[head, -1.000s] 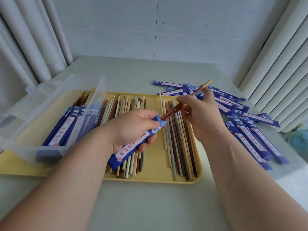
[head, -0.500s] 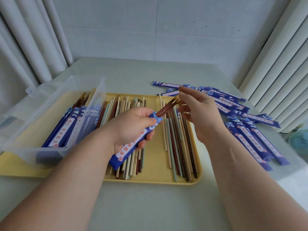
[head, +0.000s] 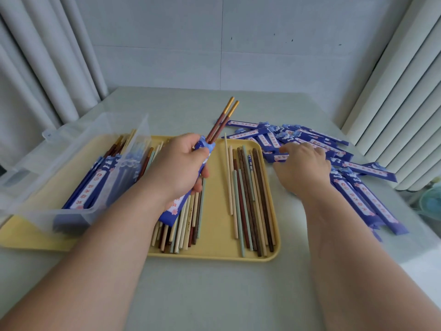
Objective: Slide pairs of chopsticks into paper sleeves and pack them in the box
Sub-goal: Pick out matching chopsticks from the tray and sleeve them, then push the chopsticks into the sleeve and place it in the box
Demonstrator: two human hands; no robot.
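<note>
On the tabletop (head: pixel 214 295): yellow tray (head: pixel 214 199) with loose chopsticks (head: pixel 250 199) in two groups. Clear box (head: pixel 71 149) sits on the tray's left end and holds sleeved pairs (head: pixel 90 187). Pile of blue sleeves (head: pixel 370 199) lies right of the tray. Left grip (head: pixel 176 168) is clamped round a blue sleeve (head: pixel 205 146) above the tray, with a brown gold-tipped pair (head: pixel 222 120) protruding from its top. Right grip (head: pixel 303 166) rests on the pile; cannot tell whether it pinches anything.

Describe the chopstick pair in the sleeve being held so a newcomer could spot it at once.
Find the yellow tray. Above its middle, the left hand grips a blue paper sleeve, and two brown chopsticks stick out of its top. Only this pair is raised in the air, gold ends up; the loose chopsticks lie flat.
</note>
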